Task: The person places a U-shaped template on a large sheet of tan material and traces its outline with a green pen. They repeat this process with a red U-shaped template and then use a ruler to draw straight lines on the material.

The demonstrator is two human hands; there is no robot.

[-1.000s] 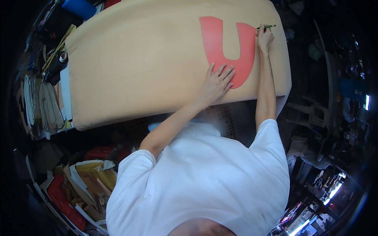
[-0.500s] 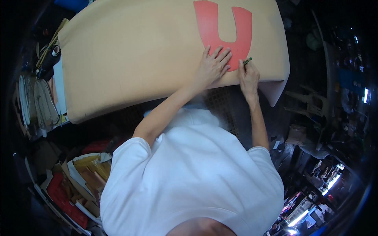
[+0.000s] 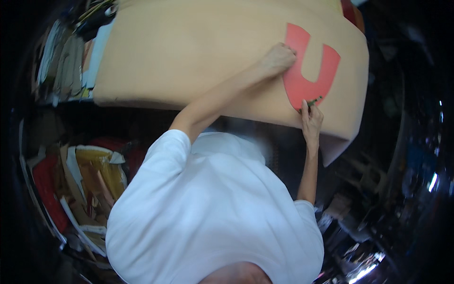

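A flat red U-shaped pattern piece (image 3: pixel 297 85) lies on tan sheet material (image 3: pixel 203 57) spread over the table. The fingers of my left hand (image 3: pixel 280 59) are curled in and closed on the piece's left edge. At its lower curved end is my right hand (image 3: pixel 312 122), closed around a slim green pen (image 3: pixel 314 101). The pen slants up to the right above the red surface. My right thumb and fingertips are close to the piece's bottom edge; whether they also pinch it I cannot tell.
The sheet hangs over the table's front right corner (image 3: pixel 336 146). Upright folded sheets (image 3: pixel 71 66) stand to the left of the table. Below them are piled offcuts and boards (image 3: pixel 99 175), with a red one (image 3: pixel 49 194) among them. A chair (image 3: pixel 364 175) is dimly visible at right.
My left hand has gone from lying flat on the red piece to curling at its left edge. My right hand keeps the pen at the lower end. The whole view has turned and shifted.
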